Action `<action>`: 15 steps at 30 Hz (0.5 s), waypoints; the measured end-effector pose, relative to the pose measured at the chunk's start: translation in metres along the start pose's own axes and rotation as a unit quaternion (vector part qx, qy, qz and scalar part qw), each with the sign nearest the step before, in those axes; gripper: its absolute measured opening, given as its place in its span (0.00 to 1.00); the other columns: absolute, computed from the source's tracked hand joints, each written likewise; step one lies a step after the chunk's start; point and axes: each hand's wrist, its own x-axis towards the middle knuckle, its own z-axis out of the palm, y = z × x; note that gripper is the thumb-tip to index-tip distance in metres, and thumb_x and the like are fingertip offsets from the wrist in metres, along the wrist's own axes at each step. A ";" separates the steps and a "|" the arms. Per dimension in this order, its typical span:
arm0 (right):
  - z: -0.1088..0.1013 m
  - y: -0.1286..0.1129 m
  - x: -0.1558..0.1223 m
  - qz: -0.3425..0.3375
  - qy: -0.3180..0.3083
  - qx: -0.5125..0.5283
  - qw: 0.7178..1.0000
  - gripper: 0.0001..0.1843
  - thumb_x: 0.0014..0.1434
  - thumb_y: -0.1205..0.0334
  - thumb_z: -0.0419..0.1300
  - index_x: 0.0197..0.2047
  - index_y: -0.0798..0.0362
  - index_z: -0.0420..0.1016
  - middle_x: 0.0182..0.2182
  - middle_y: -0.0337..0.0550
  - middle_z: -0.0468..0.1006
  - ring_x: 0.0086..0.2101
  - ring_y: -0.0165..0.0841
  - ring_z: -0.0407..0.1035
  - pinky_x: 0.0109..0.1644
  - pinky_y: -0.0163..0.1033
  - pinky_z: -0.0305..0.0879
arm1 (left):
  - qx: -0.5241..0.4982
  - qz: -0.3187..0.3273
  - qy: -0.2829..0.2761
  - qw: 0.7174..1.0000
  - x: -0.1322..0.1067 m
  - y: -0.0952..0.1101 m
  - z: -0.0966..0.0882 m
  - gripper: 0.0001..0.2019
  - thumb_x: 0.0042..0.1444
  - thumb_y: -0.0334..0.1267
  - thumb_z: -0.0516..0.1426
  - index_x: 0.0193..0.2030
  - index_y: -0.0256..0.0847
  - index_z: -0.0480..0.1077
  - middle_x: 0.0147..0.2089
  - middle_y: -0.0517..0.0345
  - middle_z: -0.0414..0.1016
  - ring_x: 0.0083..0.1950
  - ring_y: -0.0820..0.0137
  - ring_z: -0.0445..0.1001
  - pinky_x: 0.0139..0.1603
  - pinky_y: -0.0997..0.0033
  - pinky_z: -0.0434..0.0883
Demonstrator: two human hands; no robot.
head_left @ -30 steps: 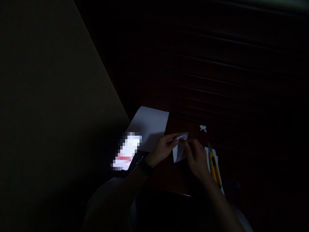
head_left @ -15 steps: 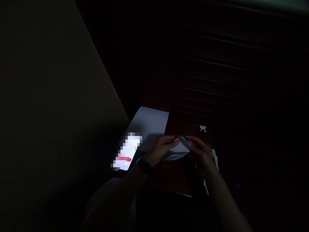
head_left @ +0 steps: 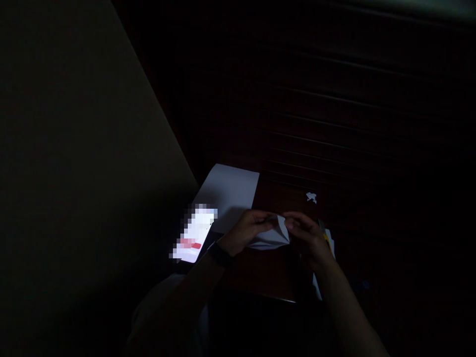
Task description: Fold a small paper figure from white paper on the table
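A folded piece of white paper is held between my two hands above the dark table. My left hand pinches its upper left part, thumb on the near side. At its upper right corner, the thumb and fingers of my right hand close on an edge of the folds. The paper bulges a little between the hands, and its lower layers stand slightly apart. Dim light hides the finer creases and some of the fingers.
A larger white sheet lies at the table's back left. In front of it glows a phone screen, partly blurred out. Small white paper scraps lie at the back right. Beside my right wrist is a yellow item over pale paper.
The folded paper has tilted and its upper right flap looks narrower. My right fingers have shifted left along its top edge, nearer to my left hand.
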 end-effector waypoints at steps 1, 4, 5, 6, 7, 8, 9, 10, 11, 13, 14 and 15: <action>0.000 0.000 0.000 0.004 -0.006 0.007 1.000 0.12 0.50 0.64 0.63 0.40 0.49 0.74 0.29 0.37 0.71 0.27 0.28 0.64 0.29 0.34 0.58 | 0.000 -0.003 -0.003 1.000 -0.001 0.000 0.000 0.14 0.51 0.33 0.57 0.46 0.36 0.72 0.43 0.51 0.75 0.41 0.68 0.72 0.44 0.68 0.64; -0.001 0.000 0.000 0.008 -0.021 0.022 0.999 0.10 0.50 0.64 0.62 0.39 0.49 0.74 0.30 0.39 0.72 0.28 0.29 0.65 0.30 0.35 0.59 | -0.001 -0.011 -0.010 1.000 -0.002 0.000 -0.001 0.14 0.50 0.33 0.58 0.45 0.37 0.72 0.43 0.51 0.75 0.41 0.68 0.72 0.44 0.69 0.64; -0.001 0.000 0.000 0.007 -0.023 0.024 0.999 0.10 0.50 0.64 0.62 0.38 0.49 0.74 0.30 0.39 0.73 0.28 0.29 0.65 0.30 0.35 0.59 | -0.002 -0.013 -0.013 1.000 -0.002 -0.001 -0.002 0.14 0.50 0.33 0.58 0.45 0.37 0.72 0.43 0.51 0.75 0.41 0.69 0.72 0.43 0.69 0.64; -0.001 0.000 0.000 0.005 -0.023 0.025 0.999 0.10 0.50 0.64 0.62 0.38 0.49 0.74 0.29 0.39 0.73 0.28 0.29 0.65 0.30 0.35 0.59 | -0.002 -0.014 -0.015 1.000 -0.002 -0.001 -0.002 0.14 0.50 0.33 0.58 0.45 0.37 0.72 0.43 0.52 0.75 0.40 0.69 0.72 0.43 0.69 0.64; -0.001 -0.001 0.000 0.005 -0.022 0.025 0.999 0.10 0.50 0.65 0.62 0.38 0.49 0.74 0.29 0.39 0.73 0.28 0.30 0.65 0.30 0.35 0.60 | -0.003 -0.014 -0.015 1.000 -0.002 -0.001 -0.003 0.14 0.50 0.32 0.58 0.45 0.37 0.72 0.43 0.52 0.75 0.40 0.69 0.72 0.43 0.69 0.64; -0.001 -0.001 -0.001 0.004 -0.021 0.024 0.999 0.10 0.49 0.65 0.62 0.38 0.49 0.75 0.29 0.39 0.73 0.28 0.30 0.66 0.31 0.35 0.60 | -0.003 -0.014 -0.015 1.000 -0.002 -0.002 -0.003 0.14 0.50 0.32 0.58 0.45 0.37 0.72 0.43 0.52 0.75 0.40 0.70 0.72 0.43 0.69 0.65; -0.001 -0.002 -0.001 0.005 -0.021 0.023 1.000 0.09 0.49 0.65 0.62 0.37 0.49 0.75 0.29 0.39 0.74 0.28 0.30 0.66 0.31 0.35 0.60 | -0.003 -0.015 -0.016 1.000 -0.002 -0.002 -0.003 0.14 0.49 0.31 0.58 0.45 0.37 0.72 0.43 0.52 0.75 0.40 0.69 0.72 0.43 0.69 0.65; -0.001 -0.002 -0.002 0.005 -0.021 0.021 1.000 0.09 0.49 0.65 0.62 0.37 0.49 0.75 0.30 0.39 0.74 0.28 0.30 0.66 0.32 0.36 0.60 | -0.002 -0.014 -0.018 1.000 -0.002 -0.002 -0.004 0.15 0.49 0.31 0.58 0.45 0.38 0.72 0.43 0.51 0.75 0.40 0.69 0.72 0.43 0.68 0.65; -0.001 -0.003 -0.002 0.005 -0.021 0.020 1.000 0.09 0.49 0.65 0.62 0.36 0.49 0.75 0.30 0.39 0.74 0.28 0.31 0.66 0.32 0.36 0.60 | -0.001 -0.011 -0.022 1.000 -0.002 -0.002 -0.004 0.15 0.49 0.30 0.58 0.45 0.38 0.72 0.43 0.51 0.75 0.40 0.69 0.72 0.44 0.68 0.65; 0.000 -0.004 -0.003 0.006 -0.021 0.019 1.000 0.08 0.48 0.65 0.62 0.35 0.49 0.75 0.29 0.39 0.74 0.29 0.31 0.66 0.32 0.36 0.60 | 0.003 -0.004 -0.029 1.000 -0.002 -0.001 -0.004 0.16 0.48 0.29 0.58 0.46 0.38 0.72 0.43 0.52 0.75 0.41 0.68 0.72 0.44 0.67 0.65; 0.000 -0.005 -0.004 0.006 -0.020 0.019 1.000 0.08 0.48 0.65 0.62 0.35 0.49 0.75 0.29 0.38 0.74 0.29 0.31 0.66 0.32 0.36 0.60 | 0.006 -0.003 -0.031 0.999 -0.002 -0.001 -0.004 0.16 0.48 0.29 0.58 0.46 0.38 0.72 0.43 0.52 0.75 0.41 0.68 0.72 0.44 0.67 0.65; 0.001 -0.005 -0.004 0.006 -0.020 0.019 1.000 0.08 0.48 0.65 0.62 0.35 0.49 0.75 0.29 0.38 0.74 0.28 0.31 0.66 0.32 0.37 0.60 | 0.008 -0.004 -0.032 0.999 -0.002 0.000 -0.003 0.16 0.48 0.29 0.58 0.46 0.38 0.72 0.43 0.52 0.75 0.41 0.68 0.72 0.44 0.67 0.65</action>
